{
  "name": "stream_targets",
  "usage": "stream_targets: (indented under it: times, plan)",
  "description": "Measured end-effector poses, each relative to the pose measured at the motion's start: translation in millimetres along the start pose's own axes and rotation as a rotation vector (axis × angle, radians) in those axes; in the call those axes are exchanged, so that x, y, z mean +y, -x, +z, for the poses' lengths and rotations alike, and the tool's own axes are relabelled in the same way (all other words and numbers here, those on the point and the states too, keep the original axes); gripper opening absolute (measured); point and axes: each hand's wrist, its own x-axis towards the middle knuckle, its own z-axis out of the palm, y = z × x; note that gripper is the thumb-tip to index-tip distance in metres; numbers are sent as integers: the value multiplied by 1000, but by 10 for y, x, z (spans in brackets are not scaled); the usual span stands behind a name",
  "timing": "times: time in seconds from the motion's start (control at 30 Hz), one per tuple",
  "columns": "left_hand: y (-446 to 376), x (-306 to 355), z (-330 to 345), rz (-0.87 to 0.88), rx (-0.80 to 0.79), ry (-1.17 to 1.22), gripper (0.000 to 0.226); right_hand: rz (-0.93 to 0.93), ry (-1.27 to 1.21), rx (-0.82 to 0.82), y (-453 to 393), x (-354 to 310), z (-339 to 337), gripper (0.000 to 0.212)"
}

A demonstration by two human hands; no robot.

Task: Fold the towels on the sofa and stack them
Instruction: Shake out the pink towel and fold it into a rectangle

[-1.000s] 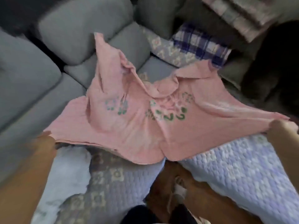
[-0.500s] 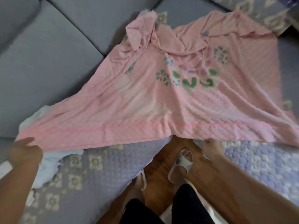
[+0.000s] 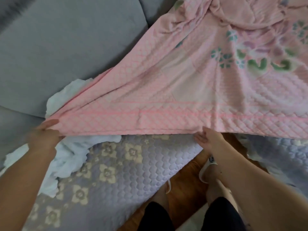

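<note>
Half a second ago the right hand [image 3: 208,139] was off the pink towel [image 3: 175,90] (spread over the grey sofa [image 3: 66,47]); now its straight fingers reach the hem while the left hand [image 3: 44,132] pinches the corner, so folding can begin.

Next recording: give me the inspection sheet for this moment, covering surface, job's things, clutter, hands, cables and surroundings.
Surface: grey sofa with a lilac quilted cover with cream flowers over the front edge.
Job's things: pink towel spread out, not yet folded, far part rumpled; white towel crumpled, partly beneath the pink one. No stack in view.
Clutter: nothing seen.
Hands: left hand grips the pink towel's near corner; right hand is at its near hem, fingers fairly straight, grip not discernible.
Cables: nothing seen.
Surroundings: wooden floor; the person's legs and a light slipper below.
</note>
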Motion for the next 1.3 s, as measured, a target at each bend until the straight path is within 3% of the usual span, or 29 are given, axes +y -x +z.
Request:
stream_targets:
  times: [0.13, 0.3, 0.37, 0.43, 0.6, 0.73, 0.97, 1.2, 1.3]
  plan:
    - [-63, -156, 20, -8, 9, 60, 43, 78, -57, -96, -9, 287, 354, 14]
    - [-113, -214, -50, -35, 5, 144, 43, 194, -116, -160, 279, 703, 1083, 31]
    - [-153, -216, -65, -45, 0, 164, 41, 192, -110, -205, 305, 822, 1291, 29]
    - [-195, -228, -97, -52, -13, 170, 39, 195, -89, -120, 273, 887, 1356, 19]
    - [-190, -187, -140, -67, -58, 197, 39, 172, -90, 27, 208, 955, 1387, 17]
    - [-181, -180, -162, -71, -90, 212, 38, 136, -191, -17, 267, 915, 1608, 14]
    - [-222, -140, -194, -63, -69, 148, 44, 104, 101, 203, 231, 1296, 1395, 5]
    - [-141, -205, -154, -58, 33, 148, 43, 168, 189, 243, 136, 1308, 1326, 9]
    - [-128, -201, -128, -104, 17, 156, 45, 120, 8, 122, 271, 1380, 1293, 12]
